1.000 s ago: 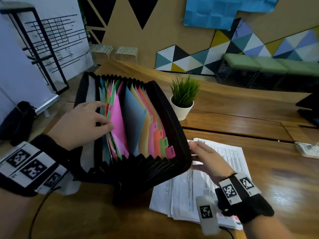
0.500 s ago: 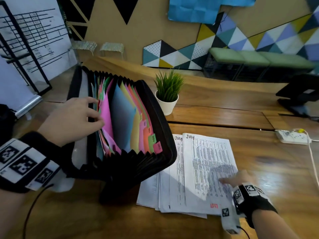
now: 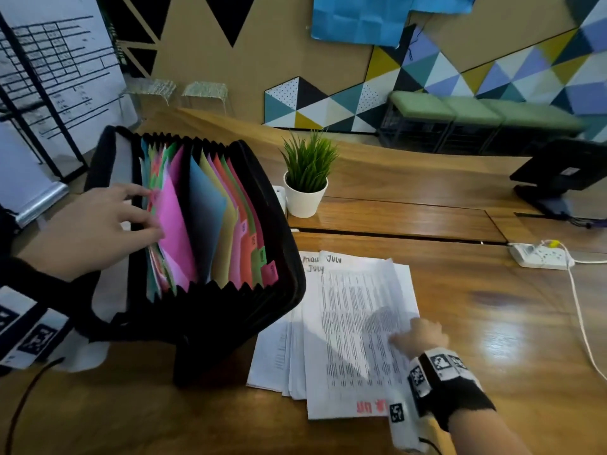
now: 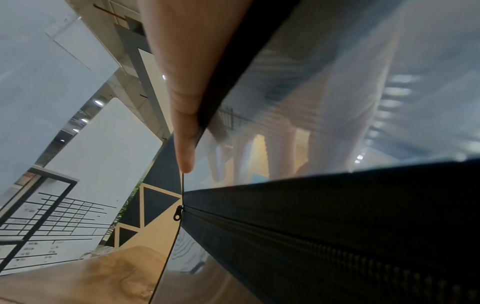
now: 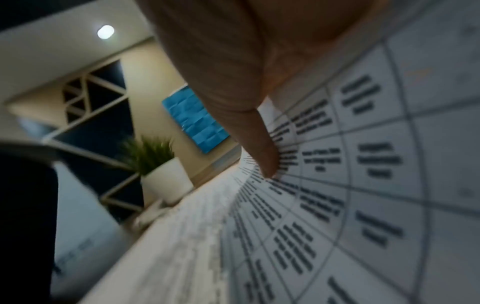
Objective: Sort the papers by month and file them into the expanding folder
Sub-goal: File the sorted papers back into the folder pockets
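Observation:
A black expanding folder (image 3: 210,326) stands open on the wooden table, its coloured dividers (image 3: 210,224) fanned out. My left hand (image 3: 144,211) grips its left side, fingertips holding a pink divider (image 3: 174,238) back. In the left wrist view my thumb (image 4: 184,123) lies along the cover's black edge (image 4: 337,226). A stack of printed papers (image 3: 348,323) lies to the folder's right, and the top sheet is marked "July" (image 3: 333,258). My right hand (image 3: 417,336) pinches the top sheet's right edge, which curls upward. The thumb (image 5: 265,156) presses on the printed face (image 5: 363,185); the fingers are hidden.
A potted plant (image 3: 307,178) stands just behind the folder and the papers. At the right are a white power strip (image 3: 538,256) with its cable (image 3: 581,323) and a black monitor stand (image 3: 558,172). Bare wood (image 3: 509,323) lies right of the papers.
My right hand left the folder's right side, moved right and towards me across the papers, and took the top sheet's right edge. The left hand stays in the dividers.

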The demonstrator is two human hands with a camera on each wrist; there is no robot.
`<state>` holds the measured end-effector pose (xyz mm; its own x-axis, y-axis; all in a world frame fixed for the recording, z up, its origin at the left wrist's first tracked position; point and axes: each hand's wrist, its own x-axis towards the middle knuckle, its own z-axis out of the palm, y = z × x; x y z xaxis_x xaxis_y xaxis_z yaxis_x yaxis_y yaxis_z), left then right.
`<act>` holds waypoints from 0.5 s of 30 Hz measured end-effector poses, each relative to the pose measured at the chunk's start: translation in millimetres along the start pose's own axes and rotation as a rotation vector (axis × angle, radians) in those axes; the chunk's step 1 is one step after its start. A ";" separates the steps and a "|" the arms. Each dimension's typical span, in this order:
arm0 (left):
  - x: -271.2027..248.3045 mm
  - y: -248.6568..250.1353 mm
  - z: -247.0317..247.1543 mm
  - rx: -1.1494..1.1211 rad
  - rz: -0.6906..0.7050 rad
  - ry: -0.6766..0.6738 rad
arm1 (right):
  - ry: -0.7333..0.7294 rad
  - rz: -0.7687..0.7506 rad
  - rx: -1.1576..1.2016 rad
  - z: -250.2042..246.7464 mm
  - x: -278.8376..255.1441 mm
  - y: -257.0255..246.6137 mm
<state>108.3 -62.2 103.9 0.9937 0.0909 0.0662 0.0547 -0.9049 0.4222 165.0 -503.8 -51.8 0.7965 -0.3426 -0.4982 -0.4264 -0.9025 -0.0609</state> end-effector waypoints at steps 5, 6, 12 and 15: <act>-2.8 3.2 1.8 0.022 -0.019 0.003 | 0.053 -0.016 -0.059 15.9 -6.6 -5.8; -3.0 4.2 1.8 0.037 -0.013 0.008 | 0.077 -0.021 -0.052 16.4 -7.6 -4.9; -1.0 4.6 4.8 0.099 0.008 0.022 | 0.213 -0.155 0.259 9.0 -11.7 6.1; -1.6 6.9 3.7 0.112 -0.005 0.022 | 0.180 -0.164 0.361 -6.0 -14.4 12.6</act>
<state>107.5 -70.2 103.4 0.9910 0.1036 0.0846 0.0716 -0.9452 0.3185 150.8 -511.8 -40.2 0.9148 -0.2711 -0.2994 -0.3847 -0.8105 -0.4416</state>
